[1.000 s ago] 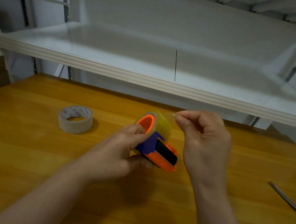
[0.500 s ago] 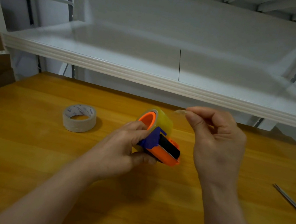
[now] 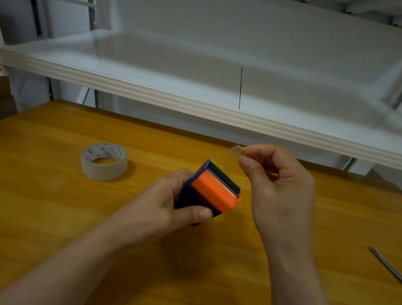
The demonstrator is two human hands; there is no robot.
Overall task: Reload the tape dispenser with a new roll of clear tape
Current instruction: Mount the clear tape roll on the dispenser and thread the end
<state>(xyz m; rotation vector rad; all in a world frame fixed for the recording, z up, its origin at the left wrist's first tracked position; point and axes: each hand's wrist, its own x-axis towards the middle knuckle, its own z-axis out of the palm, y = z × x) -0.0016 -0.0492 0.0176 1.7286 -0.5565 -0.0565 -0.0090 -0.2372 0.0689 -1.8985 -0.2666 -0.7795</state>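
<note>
Left hand (image 3: pixel 160 206) grips the tape dispenser (image 3: pixel 211 191) above the tabletop (image 3: pixel 30 205), near frame centre. Grip is closed: thumb across the near lower edge of the purple body, fingers wrapped round the far left side, mostly hidden. Dispenser sits at about 1 o'clock from the left palm, tilted, orange plate and dark serrated cutter strip facing up toward the camera. A sliver of yellowish clear tape roll shows at the dispenser's top end, around 12 o'clock of the orange plate; the rest of the roll is hidden behind the body.

Right hand (image 3: pixel 277 190) is at 3 o'clock of the dispenser, just beside it, not touching the body. Its grip is pinched: thumb and index pressed on the loose tape end (image 3: pixel 235 150), slightly blurred. That end lies at 1 o'clock from the dispenser, at 10 o'clock of the right hand; the clear strip runs down from it toward the roll, faint and hard to trace.

1 spare tape roll (image 3: pixel 104 161) lies flat on the tabletop at 9 o'clock of the dispenser, well apart from both hands. A thin metal strip (image 3: pixel 395 273) lies at the right edge, about 4 o'clock. White shelf (image 3: pixel 201 110) runs across behind the tabletop.
</note>
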